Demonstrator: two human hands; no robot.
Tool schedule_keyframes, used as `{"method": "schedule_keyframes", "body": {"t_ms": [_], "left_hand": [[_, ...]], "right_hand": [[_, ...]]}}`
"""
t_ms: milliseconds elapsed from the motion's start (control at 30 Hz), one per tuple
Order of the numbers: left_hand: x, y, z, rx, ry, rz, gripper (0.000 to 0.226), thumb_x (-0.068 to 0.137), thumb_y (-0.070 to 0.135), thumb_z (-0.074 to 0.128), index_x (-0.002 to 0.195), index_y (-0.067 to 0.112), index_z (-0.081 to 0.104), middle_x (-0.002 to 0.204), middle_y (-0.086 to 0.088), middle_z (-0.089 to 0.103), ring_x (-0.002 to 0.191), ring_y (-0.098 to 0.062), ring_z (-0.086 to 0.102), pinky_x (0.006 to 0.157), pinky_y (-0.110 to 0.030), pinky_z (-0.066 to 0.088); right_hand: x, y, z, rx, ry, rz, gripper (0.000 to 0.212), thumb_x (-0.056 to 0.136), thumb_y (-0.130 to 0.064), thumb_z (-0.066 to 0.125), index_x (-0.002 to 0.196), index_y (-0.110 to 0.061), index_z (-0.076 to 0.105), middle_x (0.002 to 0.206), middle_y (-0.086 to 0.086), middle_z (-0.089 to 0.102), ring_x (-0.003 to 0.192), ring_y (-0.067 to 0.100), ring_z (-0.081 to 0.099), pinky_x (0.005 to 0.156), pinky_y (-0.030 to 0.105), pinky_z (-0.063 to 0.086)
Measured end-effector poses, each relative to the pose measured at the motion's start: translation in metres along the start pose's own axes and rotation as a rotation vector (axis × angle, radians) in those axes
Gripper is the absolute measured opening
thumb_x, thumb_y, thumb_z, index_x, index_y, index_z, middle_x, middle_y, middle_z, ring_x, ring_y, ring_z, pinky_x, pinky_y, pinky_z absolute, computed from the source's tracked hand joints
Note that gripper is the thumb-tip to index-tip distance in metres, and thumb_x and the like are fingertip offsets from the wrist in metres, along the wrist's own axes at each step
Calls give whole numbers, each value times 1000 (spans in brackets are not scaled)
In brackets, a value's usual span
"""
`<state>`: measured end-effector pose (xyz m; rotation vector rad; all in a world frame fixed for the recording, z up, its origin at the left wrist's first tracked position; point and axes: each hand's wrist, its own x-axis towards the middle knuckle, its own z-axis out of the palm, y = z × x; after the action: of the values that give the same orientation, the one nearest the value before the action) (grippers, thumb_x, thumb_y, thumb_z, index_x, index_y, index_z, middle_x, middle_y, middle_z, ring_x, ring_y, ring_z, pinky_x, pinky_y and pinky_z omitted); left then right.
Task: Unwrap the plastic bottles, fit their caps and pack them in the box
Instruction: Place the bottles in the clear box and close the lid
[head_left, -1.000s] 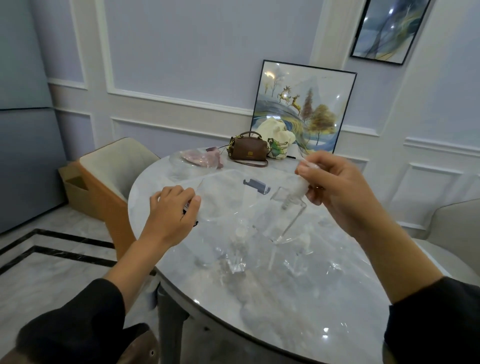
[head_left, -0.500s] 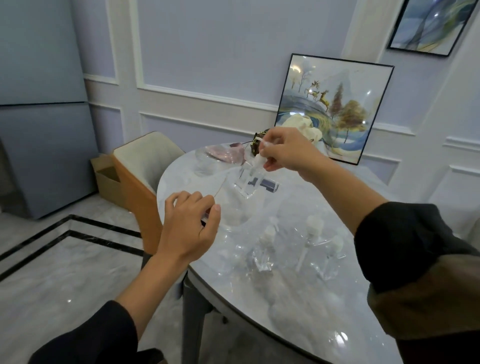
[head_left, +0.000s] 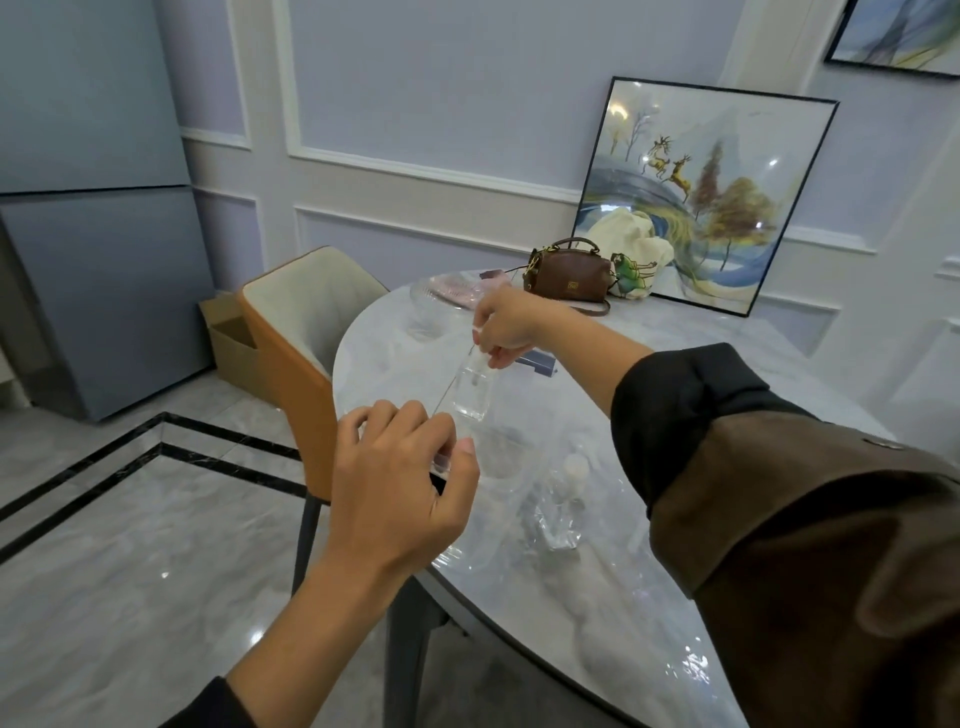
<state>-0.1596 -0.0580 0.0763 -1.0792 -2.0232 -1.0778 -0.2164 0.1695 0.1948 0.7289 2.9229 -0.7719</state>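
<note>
The right hand (head_left: 501, 332) is pinching a clear bottle (head_left: 470, 395) by its neck above the surface (head_left: 587, 613), while the left hand (head_left: 400, 488) is pinching the slack wrap (head_left: 496, 452) below. The bottle is looking light, slick and easily dented, so the stiffer neck is seeming the safest hold. A second bottle (head_left: 558, 514) is resting on the glossy marble surface, and a box (head_left: 228, 338) is sitting on the floor (head_left: 130, 519) beyond a chair (head_left: 301, 332).

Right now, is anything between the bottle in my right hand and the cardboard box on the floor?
Yes: the chair stands between the bottle in your right hand and the cardboard box, partly hiding the box.
</note>
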Motion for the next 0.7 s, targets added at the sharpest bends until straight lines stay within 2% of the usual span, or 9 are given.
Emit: {"method": "schedule_keyframes", "body": {"t_ms": [33,133,167,300,367,433,500,600,700], "left_hand": [[-1,1,-1,10,8,1,30,98,43,43,75,27,55,74,16,44,74,-9,43,94,-26,28],[-3,2,-3,27,8,-5,31,97,43,43,76,24,58,76,17,45,76,-8,43,97,-24,26],[-3,3,-3,34,2,-8,32,97,43,43,76,24,58,76,17,46,76,-8,43,97,-25,26],[-4,3,0,79,-6,-32,33,96,45,44,74,25,57,74,15,50,75,-9,45,100,-27,27],[-3,5,1,96,-21,-51,32,95,46,46,70,26,51,69,13,49,71,-11,45,99,-32,30],[-1,8,1,111,-36,-76,32,93,46,47,67,27,47,65,14,45,68,-11,43,96,-33,31],[0,11,1,126,-38,-91,33,93,47,47,67,27,46,63,15,44,67,-10,42,96,-33,31],[0,10,1,121,-37,-109,34,93,50,45,67,28,47,63,15,44,66,-10,44,97,-31,28],[0,14,2,133,-50,-130,38,94,52,42,66,27,47,62,15,39,65,-11,43,99,-36,32]], "right_hand": [[3,0,4,-23,-9,10,23,97,-4,62,120,-4,65,105,11,76,91,22,78,92,39,61],[13,-1,15,8,12,15,32,91,2,66,123,-1,65,98,10,71,75,19,71,59,25,61],[15,-2,18,8,15,11,32,91,2,67,123,-2,66,97,10,71,73,19,70,55,24,60],[13,-5,23,-57,-38,8,29,98,-5,64,127,-6,62,111,14,73,92,25,77,85,40,64],[2,-1,16,15,-59,24,33,99,-10,66,130,-13,55,108,17,70,89,28,78,82,39,65],[-16,0,3,105,-98,35,36,99,-18,68,130,-19,49,108,18,68,81,28,79,68,33,65],[-34,0,-10,49,-102,6,28,99,-25,67,123,-17,55,108,15,70,80,25,79,59,27,60],[-68,5,-29,-187,-77,-124,12,101,-26,61,106,-15,65,100,5,76,83,18,78,67,29,56],[-107,17,-40,-345,-149,-262,7,98,-20,61,97,-18,68,90,-2,76,79,12,73,76,33,57]]}}
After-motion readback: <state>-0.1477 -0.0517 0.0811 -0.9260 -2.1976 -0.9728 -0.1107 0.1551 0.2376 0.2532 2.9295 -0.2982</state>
